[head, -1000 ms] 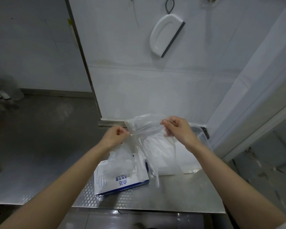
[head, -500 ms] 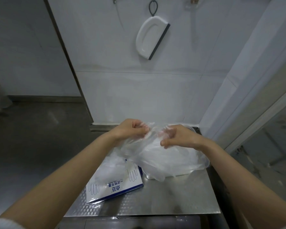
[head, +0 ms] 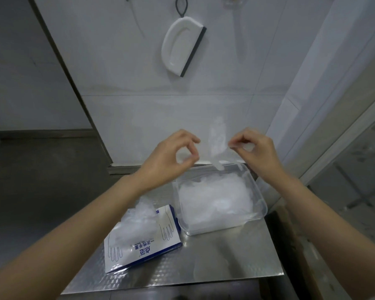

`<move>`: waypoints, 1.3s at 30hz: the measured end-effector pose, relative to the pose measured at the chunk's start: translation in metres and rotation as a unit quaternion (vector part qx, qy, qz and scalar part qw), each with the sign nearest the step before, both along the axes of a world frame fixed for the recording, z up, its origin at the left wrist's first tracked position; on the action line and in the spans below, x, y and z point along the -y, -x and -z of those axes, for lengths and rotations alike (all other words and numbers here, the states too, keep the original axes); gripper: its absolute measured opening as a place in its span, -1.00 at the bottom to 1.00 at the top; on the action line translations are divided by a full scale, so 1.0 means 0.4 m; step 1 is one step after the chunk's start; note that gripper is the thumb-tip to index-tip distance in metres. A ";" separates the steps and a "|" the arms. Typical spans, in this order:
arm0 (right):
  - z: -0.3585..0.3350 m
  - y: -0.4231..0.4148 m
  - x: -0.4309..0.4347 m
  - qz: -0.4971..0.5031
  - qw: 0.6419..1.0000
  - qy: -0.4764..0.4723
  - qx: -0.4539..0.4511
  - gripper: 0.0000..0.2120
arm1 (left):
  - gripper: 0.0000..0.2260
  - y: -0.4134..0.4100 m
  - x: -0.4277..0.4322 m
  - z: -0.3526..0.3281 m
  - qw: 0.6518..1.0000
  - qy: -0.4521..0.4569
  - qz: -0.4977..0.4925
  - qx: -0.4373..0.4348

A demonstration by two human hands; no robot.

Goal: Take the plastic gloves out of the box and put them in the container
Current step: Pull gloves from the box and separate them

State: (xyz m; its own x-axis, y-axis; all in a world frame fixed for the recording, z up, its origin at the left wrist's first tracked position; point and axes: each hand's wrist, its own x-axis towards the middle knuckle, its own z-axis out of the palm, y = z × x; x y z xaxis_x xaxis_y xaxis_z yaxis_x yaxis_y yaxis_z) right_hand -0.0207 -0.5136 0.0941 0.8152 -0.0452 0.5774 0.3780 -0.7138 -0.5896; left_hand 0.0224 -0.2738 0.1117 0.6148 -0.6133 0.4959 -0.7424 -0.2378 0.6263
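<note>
So the left grip (head: 171, 156) and right grip (head: 253, 150) are each pinching thumb-to-finger on one clear glove (head: 217, 139) stretched between them, though the film is pretty faint on the left side. Its tip dangles just below them, over the far rim of the container (head: 260, 204), which is stuffed with a pile of gloves (head: 214, 198). The box (head: 143, 241) lies on the bench (head: 225, 256) under the left wrist.

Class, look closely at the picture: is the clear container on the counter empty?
No: the clear container holds a white heap of plastic gloves.
</note>
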 end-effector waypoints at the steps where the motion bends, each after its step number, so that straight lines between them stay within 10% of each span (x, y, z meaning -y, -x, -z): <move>1: 0.021 0.007 0.012 -0.019 0.999 0.037 -0.011 -0.88 | -0.90 0.008 -0.006 0.026 0.998 -0.053 0.028 0.017; 12: 0.270 0.040 0.027 -0.090 0.899 0.296 -0.310 -0.72 | -0.90 0.028 0.058 0.265 0.879 -0.463 0.106 0.046; 19: 0.276 0.039 0.033 -0.121 0.828 0.192 -0.513 -0.46 | -0.72 0.020 0.113 0.289 0.795 -0.597 0.110 0.005; 25: 0.251 0.016 -0.013 -0.015 0.948 0.123 -0.292 -0.72 | -0.72 0.015 0.149 0.297 0.888 -0.459 -0.031 -0.009; 39: 0.389 -0.027 -0.009 -0.032 0.821 0.334 -0.463 -0.42 | -0.23 0.015 0.179 0.430 0.751 -0.660 -0.033 -0.011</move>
State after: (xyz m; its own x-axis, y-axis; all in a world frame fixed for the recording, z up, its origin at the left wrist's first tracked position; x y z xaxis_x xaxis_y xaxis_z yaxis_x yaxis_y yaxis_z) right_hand -0.0098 -0.5101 -0.0616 0.9068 0.0890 -0.4120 0.0377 -0.9907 -0.1311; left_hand 0.0163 -0.3454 -0.0604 0.6648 -0.5293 -0.5272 -0.6943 -0.6982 -0.1745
